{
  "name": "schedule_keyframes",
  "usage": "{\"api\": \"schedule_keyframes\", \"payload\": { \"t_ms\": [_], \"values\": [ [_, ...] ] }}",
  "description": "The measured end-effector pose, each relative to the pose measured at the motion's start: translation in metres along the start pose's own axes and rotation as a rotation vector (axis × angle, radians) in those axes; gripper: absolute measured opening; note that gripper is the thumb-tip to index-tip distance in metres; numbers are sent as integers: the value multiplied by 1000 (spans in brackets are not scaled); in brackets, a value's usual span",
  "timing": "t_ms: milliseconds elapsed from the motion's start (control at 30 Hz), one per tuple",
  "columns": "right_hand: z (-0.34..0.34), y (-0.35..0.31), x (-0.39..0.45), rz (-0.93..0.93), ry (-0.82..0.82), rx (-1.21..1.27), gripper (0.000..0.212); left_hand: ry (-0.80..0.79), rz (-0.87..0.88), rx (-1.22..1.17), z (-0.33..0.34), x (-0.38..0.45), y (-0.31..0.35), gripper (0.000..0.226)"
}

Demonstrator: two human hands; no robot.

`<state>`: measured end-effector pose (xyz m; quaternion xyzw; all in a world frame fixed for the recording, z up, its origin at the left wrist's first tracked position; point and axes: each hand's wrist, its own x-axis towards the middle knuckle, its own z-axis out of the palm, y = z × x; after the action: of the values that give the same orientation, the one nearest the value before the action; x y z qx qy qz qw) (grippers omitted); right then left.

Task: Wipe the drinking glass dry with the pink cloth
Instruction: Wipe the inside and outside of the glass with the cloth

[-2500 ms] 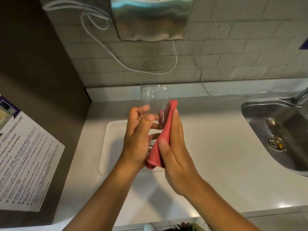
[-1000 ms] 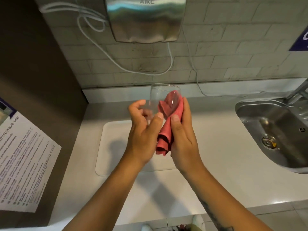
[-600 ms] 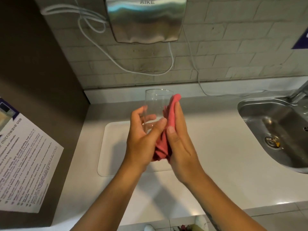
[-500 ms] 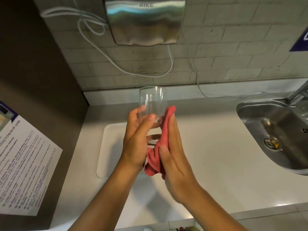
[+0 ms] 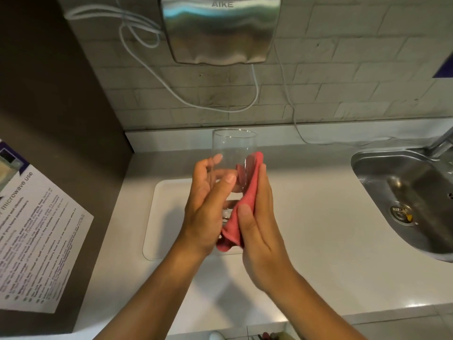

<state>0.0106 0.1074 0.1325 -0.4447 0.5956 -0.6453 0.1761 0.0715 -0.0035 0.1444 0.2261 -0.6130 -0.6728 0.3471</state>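
The white countertop runs from a dark panel on the left to a stainless steel sink set in at the right. A pale grey brick-tiled wall stands behind it, carrying a brushed-metal hand dryer with white cables looping beneath. A printed paper notice on microwave use is fixed to the dark panel. A flat white rectangular tray lies on the counter, below the hands.

The clear cylindrical drinking glass is held upright above the tray, clear of the surface — its rim open at the top, its walls transparent. Whether any moisture remains on it cannot be told.

The left hand is closed around the lower body of the glass, thumb across the near side and fingers curled round the far side. The right hand is held flat, fingers straight and together, pressing the pink cloth against the right side of the glass. The cloth is pinched between palm and glass — its upper edge reaches above the fingertips, and its lower end hangs bunched below the base of the glass.
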Motion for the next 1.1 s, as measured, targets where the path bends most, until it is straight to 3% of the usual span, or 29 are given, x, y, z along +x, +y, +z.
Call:
{"api": "schedule_keyframes", "payload": {
  "t_ms": [167,367,533,700,800,967,1100],
  "values": [
    [-13,-10,44,41,82,80,59,-1,-16,0,4,-5,-6,49],
    [10,3,-2,8,22,6,68,14,22,8,-5,2,3,50],
    [-13,-13,44,67,83,86,55,-6,-10,29,3,-11,-4,45],
    [5,-11,13,-5,7,3,66,77,33,-22,-1,-4,10,52],
    [12,-5,0,-70,-22,-67,69,34,37,17,-6,-1,13,52],
    [-12,-20,45,-40,80,33,65,-6,17,65,3,-16,1,51],
    [0,-12,13,-64,10,-63,66,57,11,-26,-2,-7,9,58]
  ]
}}
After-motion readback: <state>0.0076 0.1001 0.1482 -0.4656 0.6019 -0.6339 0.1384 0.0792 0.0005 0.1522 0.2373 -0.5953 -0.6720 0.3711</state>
